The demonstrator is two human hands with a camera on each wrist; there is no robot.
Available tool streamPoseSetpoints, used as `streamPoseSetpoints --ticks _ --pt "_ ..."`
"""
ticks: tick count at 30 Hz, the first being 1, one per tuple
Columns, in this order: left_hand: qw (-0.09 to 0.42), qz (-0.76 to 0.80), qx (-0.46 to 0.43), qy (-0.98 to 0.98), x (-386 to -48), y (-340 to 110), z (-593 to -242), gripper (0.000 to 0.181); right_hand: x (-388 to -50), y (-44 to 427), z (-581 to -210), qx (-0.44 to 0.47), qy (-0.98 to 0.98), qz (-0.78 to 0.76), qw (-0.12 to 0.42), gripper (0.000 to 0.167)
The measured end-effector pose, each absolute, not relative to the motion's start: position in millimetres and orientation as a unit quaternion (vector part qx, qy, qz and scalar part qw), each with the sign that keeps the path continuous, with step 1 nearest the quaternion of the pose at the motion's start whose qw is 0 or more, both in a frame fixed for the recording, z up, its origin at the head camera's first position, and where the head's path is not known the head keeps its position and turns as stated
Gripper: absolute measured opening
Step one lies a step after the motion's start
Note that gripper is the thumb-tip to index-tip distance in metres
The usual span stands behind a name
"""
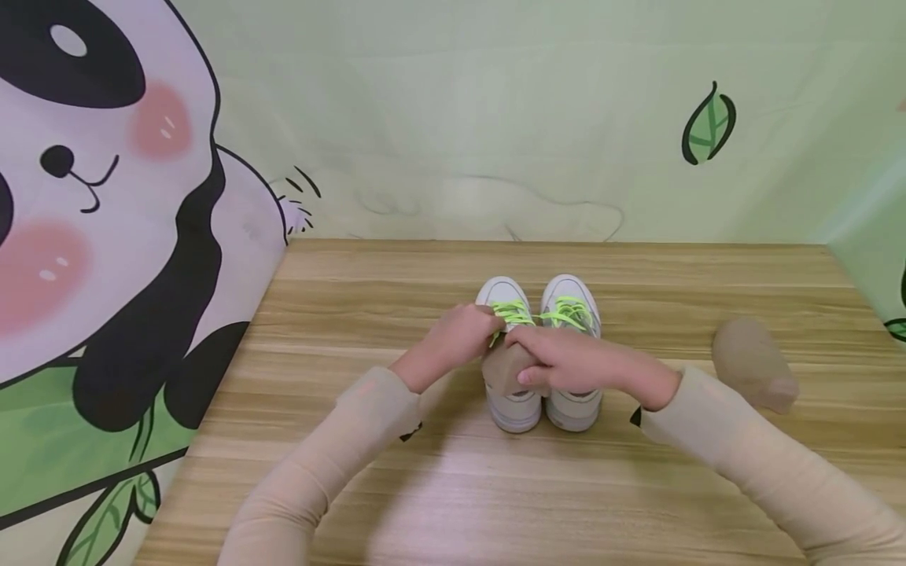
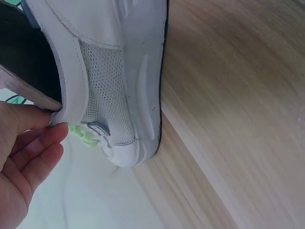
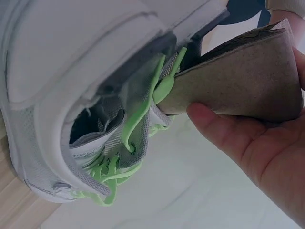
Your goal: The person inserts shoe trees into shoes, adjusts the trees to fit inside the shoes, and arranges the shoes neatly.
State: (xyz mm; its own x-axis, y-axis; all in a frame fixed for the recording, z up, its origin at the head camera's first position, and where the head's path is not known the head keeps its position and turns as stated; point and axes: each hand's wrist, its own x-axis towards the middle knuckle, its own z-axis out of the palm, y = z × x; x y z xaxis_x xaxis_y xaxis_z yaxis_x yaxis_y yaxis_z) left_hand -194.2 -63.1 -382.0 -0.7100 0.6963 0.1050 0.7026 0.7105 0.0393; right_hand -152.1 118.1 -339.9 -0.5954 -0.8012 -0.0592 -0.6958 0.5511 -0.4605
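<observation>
A pair of white sneakers with bright green laces stands side by side, toes pointing away. My left hand (image 1: pixel 460 339) pinches the edge of the opening of the left sneaker (image 1: pixel 502 291); the left wrist view shows thumb and fingertips on that collar (image 2: pixel 74 102). My right hand (image 1: pixel 576 358) holds a brown cardboard-like shoe insert (image 3: pixel 238 78), thumb along one side. The insert's narrower end reaches into the left sneaker's opening, so its tip is hidden. Beside it, the right sneaker (image 1: pixel 569 292) is partly covered by my right hand.
A second brown shoe insert (image 1: pixel 752 358) lies on the wood-grain surface (image 1: pixel 439 503) to the right, near my right sleeve. Behind stands a pale green wall (image 1: pixel 453 118) with a leaf drawing, and a panda picture (image 1: pixel 141 196) fills the left.
</observation>
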Motion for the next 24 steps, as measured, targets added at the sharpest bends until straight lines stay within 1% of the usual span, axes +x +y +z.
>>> streamPoseSetpoints --ticks 6,11,13,17,19,21,24 --pt "0.036 -0.04 -0.383 -0.922 -194 -65 -384 0.018 -153 116 -340 -0.423 0.87 -0.201 0.155 0.036" --pt "0.058 -0.075 -0.379 -0.92 -195 -66 -387 0.015 -156 119 -340 -0.415 0.868 -0.215 0.165 0.037" --pt "0.048 -0.103 -0.362 -0.925 -196 -67 -389 0.016 -156 121 -340 -0.415 0.867 -0.218 0.168 0.038" --pt "-0.006 -0.166 -0.313 -0.935 -196 -73 -394 0.024 -156 121 -341 -0.42 0.865 -0.216 0.168 0.039" --pt "-0.021 -0.182 -0.3 -0.936 -196 -76 -396 0.026 -155 120 -342 -0.421 0.865 -0.215 0.168 0.039" --pt "-0.019 -0.186 -0.301 -0.935 -195 -77 -397 0.026 -155 120 -342 -0.422 0.865 -0.213 0.167 0.039" --pt "0.003 -0.171 -0.318 -0.932 -194 -76 -398 0.024 -154 118 -342 -0.425 0.864 -0.209 0.17 0.039"
